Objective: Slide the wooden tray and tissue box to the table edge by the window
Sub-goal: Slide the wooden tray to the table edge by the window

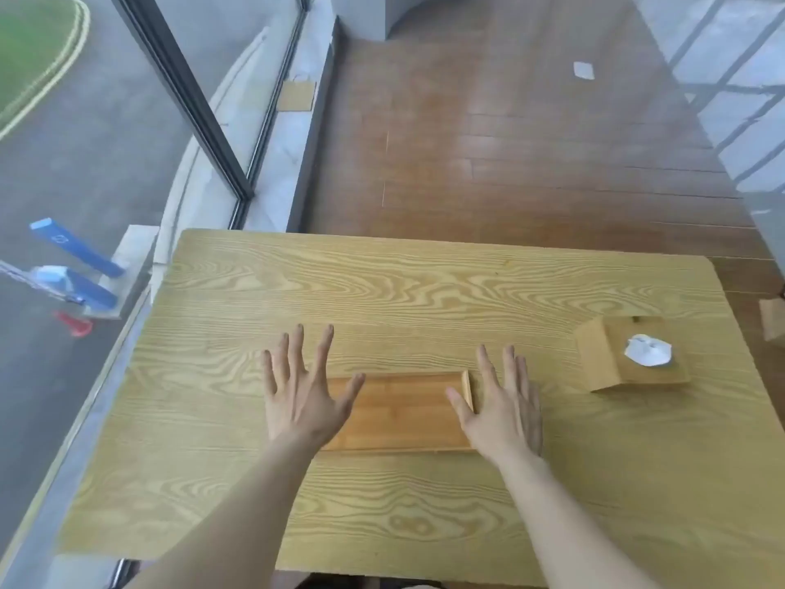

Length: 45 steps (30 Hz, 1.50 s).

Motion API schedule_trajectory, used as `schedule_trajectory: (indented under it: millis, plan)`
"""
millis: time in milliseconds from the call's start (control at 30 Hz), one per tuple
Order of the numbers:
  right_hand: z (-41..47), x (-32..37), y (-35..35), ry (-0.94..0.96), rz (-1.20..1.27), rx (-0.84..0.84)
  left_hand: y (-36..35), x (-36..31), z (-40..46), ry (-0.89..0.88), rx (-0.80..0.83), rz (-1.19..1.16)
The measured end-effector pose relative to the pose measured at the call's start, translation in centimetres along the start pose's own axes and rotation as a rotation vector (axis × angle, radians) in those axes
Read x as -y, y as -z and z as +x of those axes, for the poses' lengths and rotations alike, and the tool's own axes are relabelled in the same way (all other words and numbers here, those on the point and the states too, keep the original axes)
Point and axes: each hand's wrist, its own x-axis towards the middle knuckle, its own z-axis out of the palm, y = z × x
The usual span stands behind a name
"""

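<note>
A flat wooden tray (399,412) lies near the middle of the light wood-grain table (382,291). My left hand (303,395) is spread open over the tray's left end, fingers apart. At the tray's right end is my right hand (501,408), also open, with its thumb against the tray's rim. Neither hand grips anything. A wooden tissue box (628,354) with white tissue poking from its top stands at the table's right side, apart from both hands.
The window glass (106,163) and its dark frame (199,112) run along the table's left edge. Beyond the table's far edge is brown wooden floor (509,142) with a scrap of white paper (584,71). A small wooden object (771,318) sits past the right edge.
</note>
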Motion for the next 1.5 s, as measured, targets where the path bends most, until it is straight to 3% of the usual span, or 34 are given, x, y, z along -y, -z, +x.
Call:
schedule_trajectory:
  millis: [267,700,967,1167,1500]
  plan:
    - [-1.4,-2.0,-4.8,0.026,-0.010,0.129,-4.7,0.4,-3.4,0.094,0.168,0.048]
    - [-1.7,-1.6,-6.9,0.075,-0.034,0.117,-5.8,-1.1,-4.3,0.323,0.385,-0.089]
    - [-0.8,-0.3,-6.0,0.005,0.062,0.167,-5.8,-1.0,-4.3,0.330,0.361,-0.089]
    - [-1.0,1.9,-6.0,-0.017,0.023,0.131,-5.0,0.1,-4.2,0.352,0.258,-0.125]
    - [-0.1,13.6,-6.8,0.125,-0.050,0.060,-1.2,9.7,-3.1,0.479,0.124,-0.263]
